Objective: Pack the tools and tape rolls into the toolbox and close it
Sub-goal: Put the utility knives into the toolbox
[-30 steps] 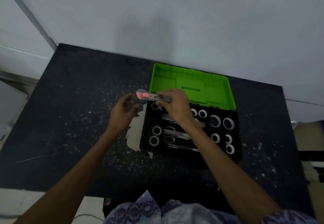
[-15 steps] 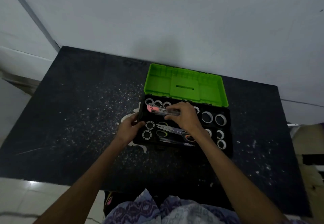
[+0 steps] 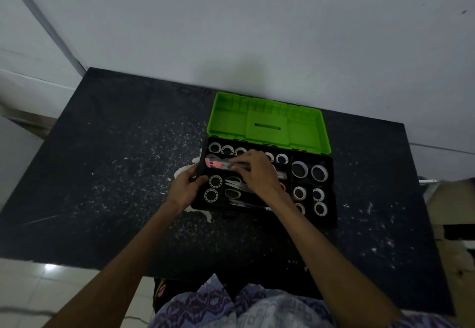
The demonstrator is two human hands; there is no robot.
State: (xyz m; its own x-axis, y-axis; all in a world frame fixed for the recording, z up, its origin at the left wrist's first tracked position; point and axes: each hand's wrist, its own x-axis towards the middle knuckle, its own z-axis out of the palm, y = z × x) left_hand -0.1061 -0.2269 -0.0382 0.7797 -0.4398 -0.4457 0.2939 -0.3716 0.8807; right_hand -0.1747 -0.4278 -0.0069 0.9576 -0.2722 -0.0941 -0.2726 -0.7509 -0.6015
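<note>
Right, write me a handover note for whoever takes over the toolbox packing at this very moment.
Left hand: grips the left rim of the black plastic toolbox, steadying it.
Right hand: holds the pink-and-grey utility knife down in the box's upper-left compartment.
Inside: white tape rolls along the back and right, green-handled scissors in the middle.
Green hinged lid: open, lying back.
Done: the tools and rolls in view sit in the box.
Left: release the knife, close the lid.

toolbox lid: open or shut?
Open. The green lid is swung back behind the black toolbox base, its ribbed inside facing up, tape rolls exposed.
</note>
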